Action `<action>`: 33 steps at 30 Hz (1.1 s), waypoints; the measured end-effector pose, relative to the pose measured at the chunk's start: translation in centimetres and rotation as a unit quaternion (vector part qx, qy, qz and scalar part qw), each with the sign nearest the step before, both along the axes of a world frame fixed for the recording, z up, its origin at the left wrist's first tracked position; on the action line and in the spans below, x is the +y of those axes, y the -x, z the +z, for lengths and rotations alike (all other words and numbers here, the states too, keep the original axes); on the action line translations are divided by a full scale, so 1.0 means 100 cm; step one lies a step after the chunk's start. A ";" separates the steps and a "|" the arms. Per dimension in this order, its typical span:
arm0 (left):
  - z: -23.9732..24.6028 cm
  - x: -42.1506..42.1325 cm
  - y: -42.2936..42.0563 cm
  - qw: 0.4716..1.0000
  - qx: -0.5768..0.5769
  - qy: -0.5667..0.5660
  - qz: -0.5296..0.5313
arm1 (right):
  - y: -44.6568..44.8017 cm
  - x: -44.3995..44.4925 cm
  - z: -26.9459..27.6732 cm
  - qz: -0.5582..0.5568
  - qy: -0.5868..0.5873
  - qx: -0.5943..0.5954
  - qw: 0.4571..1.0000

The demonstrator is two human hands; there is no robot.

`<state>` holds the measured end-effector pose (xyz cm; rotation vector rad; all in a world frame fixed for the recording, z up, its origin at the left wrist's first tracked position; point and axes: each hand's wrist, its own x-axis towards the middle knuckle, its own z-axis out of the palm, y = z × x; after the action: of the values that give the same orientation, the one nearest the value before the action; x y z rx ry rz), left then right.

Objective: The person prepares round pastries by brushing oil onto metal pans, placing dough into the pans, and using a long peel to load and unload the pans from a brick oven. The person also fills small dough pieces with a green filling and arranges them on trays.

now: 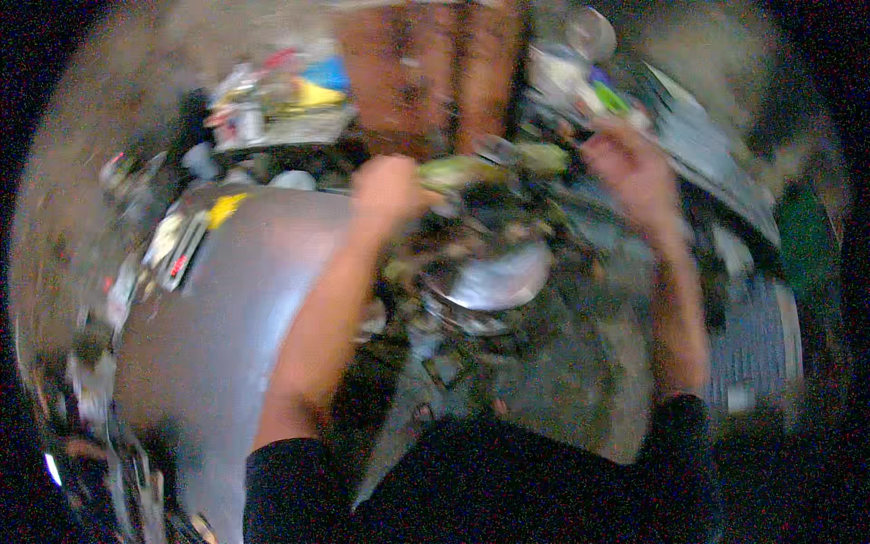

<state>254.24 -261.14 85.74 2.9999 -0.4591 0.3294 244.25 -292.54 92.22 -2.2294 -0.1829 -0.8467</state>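
Motion blur softens the whole view. My left hand point(387, 187) is curled beside a green-yellow object point(459, 173), possibly a cloth or glove. Whether the fingers grip it cannot be made out. My right hand point(629, 170) reaches over the clutter at the upper right, its fingers bent and blurred; I cannot tell if anything is in them. Below and between the hands, a shiny, rounded metal piece point(503, 279) lies among dark debris.
A smooth grey panel point(238, 292) spans the left, with a yellow item point(226, 209) at its far edge. Rust-brown blocks point(421, 75) stand at the back. An open box of mixed items point(285, 122) is left of them. A grey ribbed object point(751, 340) lies at right.
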 end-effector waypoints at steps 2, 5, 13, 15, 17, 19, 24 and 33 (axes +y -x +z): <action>0.009 0.002 0.003 0.979 -0.186 0.048 -0.063 | -0.051 0.029 0.131 0.117 0.004 -0.251 0.961; 0.020 -0.007 -0.004 0.997 0.030 0.055 -0.055 | -0.126 0.090 0.280 -0.170 0.280 -0.452 0.830; 0.025 0.007 0.001 0.993 -0.025 0.106 -0.053 | -0.106 0.147 0.373 -0.314 0.494 -0.123 0.801; 0.019 0.009 0.001 0.994 0.017 0.102 -0.030 | -0.041 0.137 0.382 -0.327 0.475 -0.011 0.817; 0.014 0.008 -0.004 0.993 0.029 0.100 -0.055 | 0.045 0.134 0.388 -0.371 0.532 0.279 0.708; 0.008 0.007 -0.012 0.994 0.016 0.080 -0.076 | 0.096 0.114 0.372 -0.154 0.380 0.566 0.715; -0.006 0.002 -0.027 0.989 0.069 0.104 -0.082 | 0.269 0.092 0.148 -0.160 0.331 0.521 0.770; -0.007 -0.013 -0.098 0.986 -0.006 0.138 -0.095 | 0.304 0.057 0.091 -0.166 0.336 0.491 0.786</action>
<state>264.05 -262.47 85.05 2.6635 -0.6387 0.3608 213.86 -286.83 101.34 -3.1216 0.5015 0.4152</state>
